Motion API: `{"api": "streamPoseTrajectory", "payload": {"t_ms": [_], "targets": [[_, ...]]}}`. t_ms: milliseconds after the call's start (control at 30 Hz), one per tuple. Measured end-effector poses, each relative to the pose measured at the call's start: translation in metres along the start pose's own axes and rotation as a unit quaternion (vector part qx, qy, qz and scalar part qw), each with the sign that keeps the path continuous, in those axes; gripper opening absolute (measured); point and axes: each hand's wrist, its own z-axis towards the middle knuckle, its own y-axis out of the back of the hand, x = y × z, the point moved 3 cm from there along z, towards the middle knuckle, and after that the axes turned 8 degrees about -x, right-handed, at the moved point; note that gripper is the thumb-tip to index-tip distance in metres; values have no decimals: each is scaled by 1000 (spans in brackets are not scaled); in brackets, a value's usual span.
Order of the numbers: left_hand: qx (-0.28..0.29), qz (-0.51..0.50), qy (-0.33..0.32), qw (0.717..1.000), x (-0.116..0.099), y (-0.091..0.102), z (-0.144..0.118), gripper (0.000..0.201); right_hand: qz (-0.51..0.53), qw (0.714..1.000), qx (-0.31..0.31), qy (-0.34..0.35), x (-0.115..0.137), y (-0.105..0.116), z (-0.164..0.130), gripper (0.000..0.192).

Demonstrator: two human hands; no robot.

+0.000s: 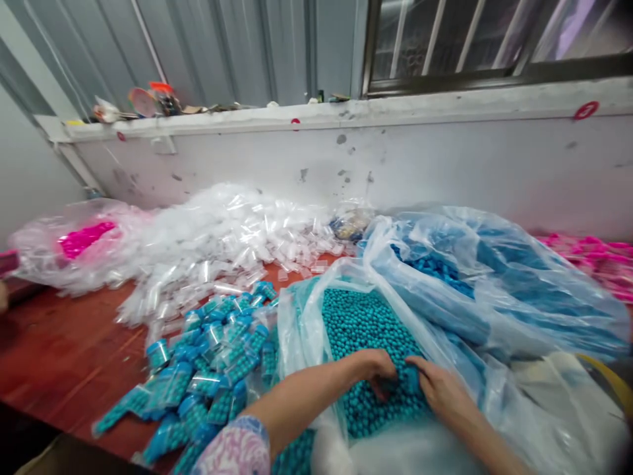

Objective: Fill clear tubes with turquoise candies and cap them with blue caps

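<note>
An open clear plastic bag (316,290) in front of me is full of small teal balls (363,326). Both my hands are inside it, resting on the balls. My left hand (373,368) is curled with its fingers dug into the balls. My right hand (440,389) meets it from the right, fingertips pinched around something small and teal that I cannot make out. Left of the bag lies a heap of several clear tubes filled with teal balls (208,369) and capped in blue.
A big pile of empty clear tubes (222,244) covers the back of the red-brown table (64,356). A bag with pink pieces (82,241) sits at far left, a bag of blue items (494,277) at right, pink items (593,257) beyond. A white wall ledge runs behind.
</note>
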Motion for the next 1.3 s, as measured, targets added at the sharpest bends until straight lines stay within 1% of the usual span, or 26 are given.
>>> {"api": "streamPoseTrajectory", "payload": {"t_ms": [100,200,267,300,367,433,467,500,533,567,633,700,767,800,867,933,1000,1033,1100,1133,1167,1200,1300], "targets": [[-28,-139,45,989,-4,-10,19,21,33,999,34,0,-5,-6,-2,40],[-40,-273,50,960,-7,-19,28,17,55,997,52,-27,5,-2,-5,28],[-33,-352,31,935,-8,-19,26,11,63,995,41,-63,11,4,-5,26],[-25,-384,19,923,-7,-18,24,13,74,993,28,-83,13,6,-5,24],[-1,-430,-3,903,-2,-12,18,26,123,986,4,-115,14,9,-3,17],[24,-457,-16,889,4,-5,11,37,194,969,-19,-152,11,10,0,31],[32,-466,-21,884,7,-3,7,40,226,958,-29,-173,9,11,2,37],[38,-472,-25,880,9,0,3,43,249,949,-36,-192,8,11,4,40],[40,-476,-29,878,10,2,-1,45,261,943,-39,-202,8,12,5,39],[38,-479,-32,876,12,4,-5,47,261,944,-39,-201,10,13,7,36],[27,-480,-37,876,13,8,-12,49,229,957,-44,-174,16,16,9,28],[15,-475,-39,879,14,12,-18,50,184,970,-67,-144,25,20,10,21],[2,-467,-39,883,15,15,-23,48,162,975,-85,-128,33,23,12,20],[-4,-463,-41,885,16,16,-25,47,163,975,-83,-123,36,24,13,20],[-24,-452,-45,891,17,18,-29,44,179,976,-59,-109,41,23,16,21],[-49,-432,-49,899,19,18,-33,43,191,977,-35,-94,44,22,20,17],[-74,-414,-53,906,20,18,-37,44,212,970,5,-115,46,20,23,20],[-82,-408,-59,907,20,17,-40,45,235,961,34,-144,46,19,24,21],[-89,-398,-82,909,18,17,-44,46,297,927,88,-211,47,19,23,12],[-93,-389,-96,911,17,18,-46,45,322,911,107,-233,48,20,22,8],[-99,-376,-107,915,17,20,-48,45,335,903,119,-242,49,22,21,8],[-108,-362,-112,919,17,21,-49,45,335,903,126,-238,49,24,19,9],[-138,-341,-99,924,23,27,-50,49,285,921,142,-224,46,28,13,4]]}}
